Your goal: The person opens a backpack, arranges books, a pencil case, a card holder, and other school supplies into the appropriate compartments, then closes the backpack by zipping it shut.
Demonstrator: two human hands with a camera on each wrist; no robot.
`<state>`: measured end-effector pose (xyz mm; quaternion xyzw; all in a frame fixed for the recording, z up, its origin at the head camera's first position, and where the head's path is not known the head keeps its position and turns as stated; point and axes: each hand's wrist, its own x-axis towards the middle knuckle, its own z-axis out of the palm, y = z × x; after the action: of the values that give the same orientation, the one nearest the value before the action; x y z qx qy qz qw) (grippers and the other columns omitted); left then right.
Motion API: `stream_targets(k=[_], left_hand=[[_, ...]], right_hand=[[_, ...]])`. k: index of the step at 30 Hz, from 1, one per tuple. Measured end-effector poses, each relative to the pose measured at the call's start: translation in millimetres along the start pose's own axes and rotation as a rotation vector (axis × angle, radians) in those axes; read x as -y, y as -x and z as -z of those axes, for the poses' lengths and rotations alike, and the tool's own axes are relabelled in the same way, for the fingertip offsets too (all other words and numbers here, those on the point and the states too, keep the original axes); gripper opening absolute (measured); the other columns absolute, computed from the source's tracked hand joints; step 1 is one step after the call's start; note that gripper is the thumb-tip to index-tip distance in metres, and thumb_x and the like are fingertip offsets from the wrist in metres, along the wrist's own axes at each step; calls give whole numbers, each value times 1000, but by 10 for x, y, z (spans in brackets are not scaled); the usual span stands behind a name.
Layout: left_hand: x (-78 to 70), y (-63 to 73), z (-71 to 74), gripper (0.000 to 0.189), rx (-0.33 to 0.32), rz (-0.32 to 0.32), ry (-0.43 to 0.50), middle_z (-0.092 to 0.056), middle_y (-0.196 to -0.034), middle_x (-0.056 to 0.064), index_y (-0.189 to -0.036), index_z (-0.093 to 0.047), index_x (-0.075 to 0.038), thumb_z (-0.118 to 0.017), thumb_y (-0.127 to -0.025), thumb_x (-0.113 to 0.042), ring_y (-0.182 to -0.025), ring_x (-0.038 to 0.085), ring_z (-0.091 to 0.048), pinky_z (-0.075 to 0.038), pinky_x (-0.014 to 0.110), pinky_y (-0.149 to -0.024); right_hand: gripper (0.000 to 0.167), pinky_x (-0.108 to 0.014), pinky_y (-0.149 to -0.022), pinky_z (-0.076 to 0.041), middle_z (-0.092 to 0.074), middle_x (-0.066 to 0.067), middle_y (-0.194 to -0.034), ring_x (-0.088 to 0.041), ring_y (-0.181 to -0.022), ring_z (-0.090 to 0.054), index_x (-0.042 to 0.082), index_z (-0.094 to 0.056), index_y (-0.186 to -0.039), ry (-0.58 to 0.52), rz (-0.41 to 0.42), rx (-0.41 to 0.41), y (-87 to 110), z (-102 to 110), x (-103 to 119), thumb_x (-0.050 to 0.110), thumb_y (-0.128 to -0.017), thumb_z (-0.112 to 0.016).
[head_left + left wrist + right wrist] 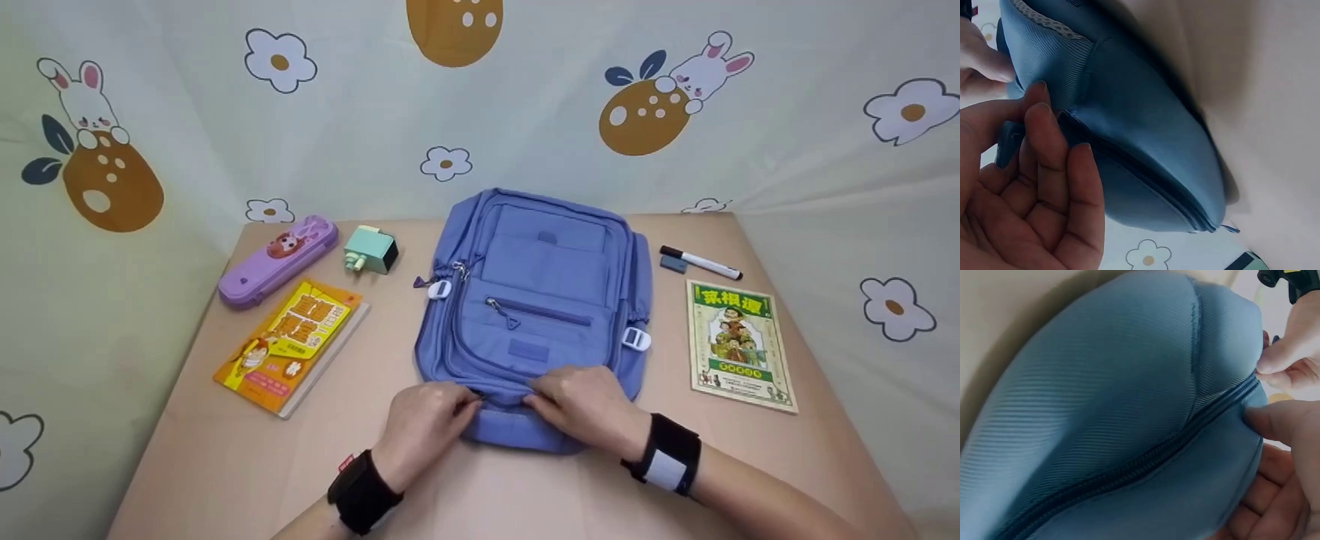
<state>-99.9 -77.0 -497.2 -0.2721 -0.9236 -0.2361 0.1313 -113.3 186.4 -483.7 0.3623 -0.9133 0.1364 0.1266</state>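
Beneath a printed curtain (360,97), the tabletop (517,499) carries a blue backpack (551,341) lying front up at its centre, with its long axis running nearly from twelve to six o'clock, the top leaning a touch toward one. Reading the clock from the bag's middle, an orange book (289,341) lies at nine and a green book (741,345) at three. The left hand (431,426) is at half past seven and the right hand (589,409) at five, both at the bag's near end, fingertips close to each other along the same zipper (1207,415). The purple pencil case (277,262) sits between nine and ten, the mint-green sharpener (370,249) near ten, a white marker (705,264) and a small blue block (673,263) between two and three. From the left fingers the bulk of the bag lies toward one o'clock, from the right fingers toward twelve. The right thumb and fingers grip the cloth beside the zipper; the left fingers pinch a dark zipper pull (1009,145), so the left is the nearer hand to it, though overlapping fingertips obscure whether any cloth is caught in that pinch too.
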Motion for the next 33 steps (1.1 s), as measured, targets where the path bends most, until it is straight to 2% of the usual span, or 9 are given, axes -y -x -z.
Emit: stream_targets(k=[3, 7, 12, 22, 28, 33], left_hand=[[12, 5, 18, 6, 10, 17, 10, -75, -82, -8, -87, -79, -18, -79, -89, -23, -69, 10, -69, -55, 29, -59], [14, 3, 15, 6, 5, 16, 21, -74, -81, -9, -87, -79, -18, -79, -89, -24, -69, 9, -68, -55, 29, -59], [19, 16, 14, 5, -2, 10, -2, -74, -81, -10, -87, -78, -20, -79, -90, -24, -70, 9, -69, -55, 30, -59], [18, 22, 14, 4, 31, 27, 41, -74, -85, -6, -89, -76, -17, -80, -88, -19, -76, 13, -67, -56, 31, -67], [-14, 27, 26, 7, 40, 40, 40, -73, -83, -6, -88, -74, -17, -79, -89, -21, -73, 12, -66, -55, 29, -64], [-71, 17, 16, 7, 12, 7, 25, -73, -80, -6, -85, -74, -17, -80, -88, -20, -69, 12, -66, -55, 29, -60]], right_hand=[[30, -38, -72, -60, -77, -1, -99, -18, -89, -73, 14, -77, -112, -25, 5, 3, 74, 52, -20, 38, -94, -73], [37, -39, -79, -59, -76, -2, -104, -19, -94, -72, 13, -75, -117, -46, 10, -9, 213, 142, -83, 38, -91, -77], [34, -37, -78, -58, -74, 0, -102, -17, -91, -70, 13, -76, -112, -50, 18, -41, 390, 213, -204, 33, -86, -82], [27, -33, -77, -57, -72, 4, -100, -14, -90, -67, 14, -78, -102, -69, 18, -52, 687, 229, -453, 25, -79, -87], [19, -30, -73, -57, -72, 6, -97, -12, -86, -68, 16, -76, -99, -70, 52, -100, 731, 186, -481, 18, -81, -85], [16, -29, -68, -57, -71, 7, -94, -10, -80, -66, 17, -73, -98, -58, 25, -106, 691, 183, -479, 17, -85, -82]])
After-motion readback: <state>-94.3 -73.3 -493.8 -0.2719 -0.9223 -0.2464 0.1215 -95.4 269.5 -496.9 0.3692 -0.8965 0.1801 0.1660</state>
